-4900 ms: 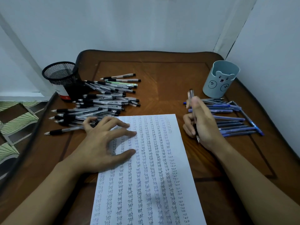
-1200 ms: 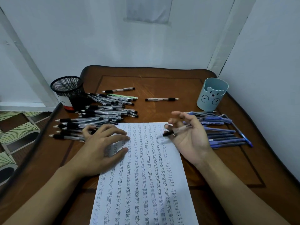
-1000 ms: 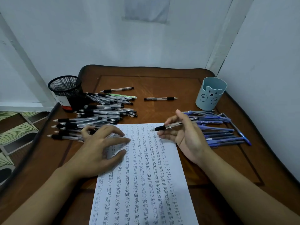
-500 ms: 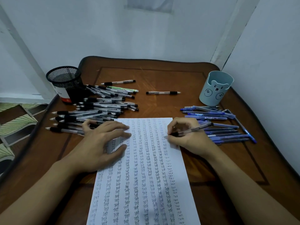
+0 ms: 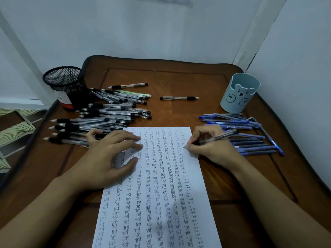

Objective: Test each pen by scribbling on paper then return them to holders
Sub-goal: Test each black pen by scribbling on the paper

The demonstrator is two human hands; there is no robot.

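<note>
Since a second ago, right hand [image 5: 211,146] has turned from a raised, palm-up pose to a writing pose at the right edge of the paper [image 5: 161,203]. Its thumb and fingers pinch a black-capped pen [image 5: 217,137], whose tip touches the sheet beside the rightmost column of "test" marks. Left hand [image 5: 107,158] stays as before, fingers spread and relaxed, pressing flat on the sheet's far-left corner and grasping nothing.

The paper lies at near centre of the wooden table [image 5: 179,76], covered in columns of handwriting. A heap of black pens [image 5: 100,117] lies at left, just far of the left hand, next to the black mesh holder [image 5: 62,81] at far left. A row of blue pens [image 5: 249,140] lies at right, behind the right hand, near the blue bear holder [image 5: 240,93] at far right. One single pen [image 5: 179,98] lies apart at far centre, between the two holders.
</note>
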